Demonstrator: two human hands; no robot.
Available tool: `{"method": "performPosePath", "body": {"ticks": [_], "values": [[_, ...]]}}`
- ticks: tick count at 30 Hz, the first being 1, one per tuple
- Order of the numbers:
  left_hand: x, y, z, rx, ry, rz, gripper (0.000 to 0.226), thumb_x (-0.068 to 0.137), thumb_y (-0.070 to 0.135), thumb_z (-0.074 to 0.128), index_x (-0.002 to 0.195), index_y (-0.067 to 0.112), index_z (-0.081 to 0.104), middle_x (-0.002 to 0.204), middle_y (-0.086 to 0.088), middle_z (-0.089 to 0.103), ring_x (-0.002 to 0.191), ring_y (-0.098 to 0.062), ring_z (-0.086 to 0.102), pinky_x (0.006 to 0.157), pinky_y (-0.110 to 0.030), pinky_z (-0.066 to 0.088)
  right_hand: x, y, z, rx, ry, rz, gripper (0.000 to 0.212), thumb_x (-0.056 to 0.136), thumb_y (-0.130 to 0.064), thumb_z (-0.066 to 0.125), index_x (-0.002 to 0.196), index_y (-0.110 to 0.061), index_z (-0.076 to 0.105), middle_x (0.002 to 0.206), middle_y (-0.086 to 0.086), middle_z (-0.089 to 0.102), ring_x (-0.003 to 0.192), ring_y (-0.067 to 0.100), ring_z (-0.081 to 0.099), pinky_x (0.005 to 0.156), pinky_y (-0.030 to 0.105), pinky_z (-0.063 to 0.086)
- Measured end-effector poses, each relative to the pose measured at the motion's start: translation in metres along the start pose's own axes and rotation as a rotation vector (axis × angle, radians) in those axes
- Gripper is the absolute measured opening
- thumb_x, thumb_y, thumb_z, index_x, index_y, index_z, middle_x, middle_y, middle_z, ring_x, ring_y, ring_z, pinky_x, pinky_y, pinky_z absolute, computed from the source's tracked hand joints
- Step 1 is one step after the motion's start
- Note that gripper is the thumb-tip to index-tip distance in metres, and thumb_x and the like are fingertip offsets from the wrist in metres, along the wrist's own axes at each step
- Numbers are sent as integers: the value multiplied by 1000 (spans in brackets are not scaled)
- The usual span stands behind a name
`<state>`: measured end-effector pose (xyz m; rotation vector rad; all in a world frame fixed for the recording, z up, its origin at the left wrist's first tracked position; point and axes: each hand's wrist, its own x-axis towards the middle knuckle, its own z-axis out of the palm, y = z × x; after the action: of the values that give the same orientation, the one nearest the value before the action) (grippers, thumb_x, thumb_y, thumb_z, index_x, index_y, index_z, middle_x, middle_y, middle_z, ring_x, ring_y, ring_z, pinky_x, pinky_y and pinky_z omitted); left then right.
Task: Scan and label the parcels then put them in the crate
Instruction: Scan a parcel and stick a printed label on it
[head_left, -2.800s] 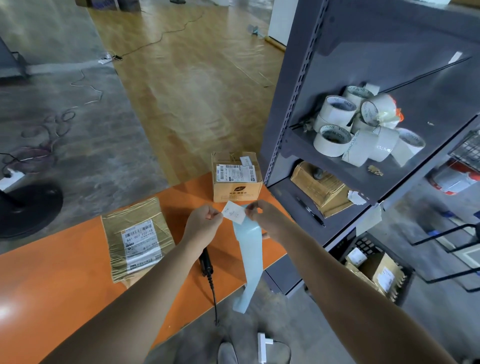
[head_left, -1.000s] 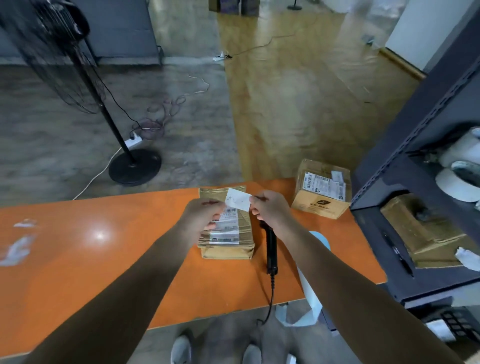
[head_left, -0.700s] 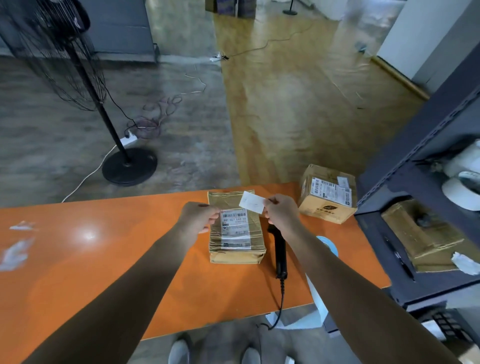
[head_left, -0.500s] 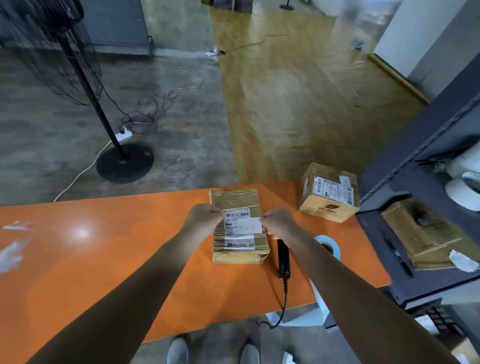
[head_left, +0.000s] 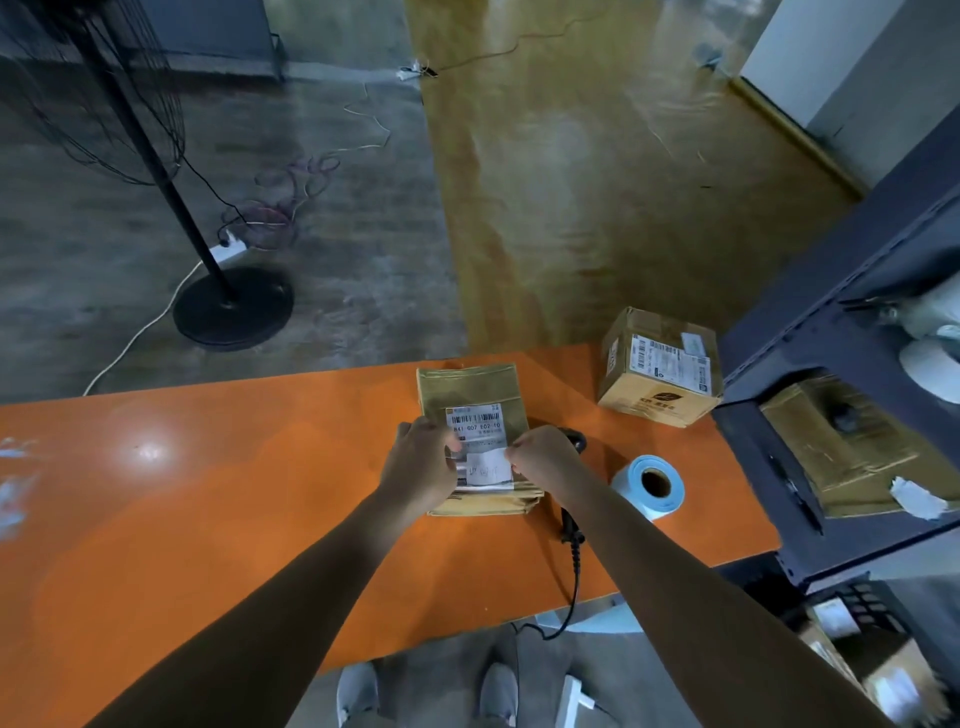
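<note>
A flat brown taped parcel (head_left: 470, 389) lies on the orange table (head_left: 208, 493) with a barcode sticker on top. A small white label (head_left: 488, 470) lies on the parcel's near end, below the barcode. My left hand (head_left: 421, 462) pinches the label's left edge and my right hand (head_left: 540, 457) pinches its right edge, both resting on the parcel. A second parcel, a cardboard box (head_left: 660, 369), stands at the table's far right. The black barcode scanner (head_left: 569, 519) lies just right of the flat parcel, partly under my right arm. A crate (head_left: 862, 639) sits low at the right.
A blue label roll (head_left: 649, 486) stands right of the scanner, its strip hanging off the table edge. A dark metal shelf unit (head_left: 841, 322) with boxes and tape rolls borders the table's right side. A fan stand (head_left: 228, 306) and cables are on the floor beyond.
Both hands carried the loose white label from the air down onto the flat parcel; it now lies on the parcel below the barcode. The view swung left from the shelf.
</note>
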<state>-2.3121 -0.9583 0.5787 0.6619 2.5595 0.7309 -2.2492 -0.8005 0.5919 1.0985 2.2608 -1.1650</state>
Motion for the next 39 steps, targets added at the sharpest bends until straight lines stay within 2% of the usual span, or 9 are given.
{"method": "performPosePath", "body": {"ticks": [2, 6, 9, 12, 14, 20, 27, 35, 39], "values": [[0, -2, -1, -32, 11, 6, 32, 90, 2, 51, 116, 15, 64, 121, -7, 53, 120, -26, 40, 90, -32, 40, 7, -1, 2, -19, 13, -5, 25, 93, -9, 54, 109, 4, 66, 88, 7, 59, 82, 24, 58, 73, 30, 49], [-2, -5, -3, -65, 41, 7, 36, 88, -1, 52, 121, 11, 60, 122, -8, 53, 119, -27, 43, 91, -34, 41, 5, -10, 5, -71, -9, -65, 23, 94, -3, 45, 81, 3, 62, 65, 3, 47, 53, 13, 39, 49, 23, 33], [-1, -11, -2, -72, 52, 0, 41, 85, -4, 49, 123, 10, 58, 123, -10, 53, 120, -27, 45, 92, -34, 43, -3, -16, -1, -23, 1, -73, 22, 95, -10, 49, 100, 3, 67, 70, 4, 51, 58, 14, 43, 55, 27, 36], [-1, -13, -1, -118, 63, -10, 43, 85, -5, 47, 125, 7, 57, 123, -11, 54, 120, -27, 47, 95, -36, 44, -5, -21, -5, 13, 2, -103, 34, 94, -8, 50, 116, 16, 58, 82, 23, 57, 69, 21, 42, 61, 31, 33], [-1, -14, -1, -147, 80, -9, 42, 85, -6, 47, 124, 7, 56, 122, -11, 55, 119, -26, 49, 95, -36, 45, -4, -23, -5, 3, 16, -127, 33, 94, -7, 50, 116, 15, 60, 84, 16, 54, 70, 21, 42, 58, 29, 31], [-2, -21, -2, -181, 122, -50, 33, 88, 1, 48, 119, 7, 58, 119, -11, 56, 113, -26, 53, 93, -42, 46, 2, -22, 11, -86, -53, -116, 20, 94, -8, 52, 76, -3, 58, 72, 8, 52, 57, 13, 45, 51, 25, 35], [-2, -24, 7, -126, 101, -53, 21, 97, 22, 52, 114, 14, 63, 116, -7, 56, 111, -22, 50, 90, -37, 47, 3, -14, 31, -294, 24, -146, 23, 91, -10, 47, 68, -12, 50, 65, 1, 50, 53, 14, 44, 46, 26, 32], [3, -22, 11, -82, 130, -86, 14, 92, 24, 61, 106, 20, 60, 111, 1, 57, 105, -19, 54, 78, -32, 47, 4, -8, 38, -364, 151, -222, 22, 93, -31, 58, 78, -16, 59, 69, -2, 59, 57, 13, 55, 48, 26, 42], [2, -21, 12, -92, 128, -125, 15, 93, 25, 61, 107, 21, 58, 111, 1, 57, 99, -19, 58, 74, -31, 48, 3, -11, 44, -463, 205, -201, 41, 88, -55, 61, 84, -15, 61, 72, -2, 58, 58, 13, 51, 43, 23, 30]]}}
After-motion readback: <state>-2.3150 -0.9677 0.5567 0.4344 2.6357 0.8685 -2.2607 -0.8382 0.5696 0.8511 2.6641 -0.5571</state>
